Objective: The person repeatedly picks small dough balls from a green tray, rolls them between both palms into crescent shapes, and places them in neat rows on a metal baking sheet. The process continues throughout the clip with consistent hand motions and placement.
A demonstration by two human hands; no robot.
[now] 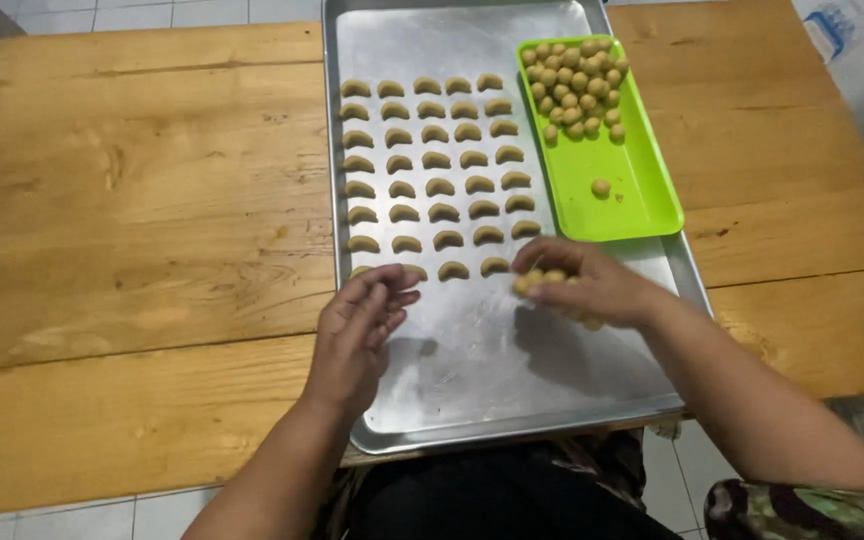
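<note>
Near edge: large rectangular silver metal baking tray (472,390) on the wooden plank surface (132,220). Left hand (357,335), fingers loosely open, rests on the tray. Right hand (582,285) pinches small tan dough balls (537,281). Mid: rows of crescent-shaped dough pieces (437,160). Far right: lime-green plastic tray (642,195) heaped with round dough balls (577,85).

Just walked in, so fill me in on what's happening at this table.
A person is laying out dough on a large silver metal baking tray on a wooden table. Neat rows of small crescent-shaped dough pieces fill its upper half. The right hand pinches a piece of tan dough at the end of the lowest row; the left hand rests at the row's other end. A bright green plastic tray at the right holds small dough balls.
</note>
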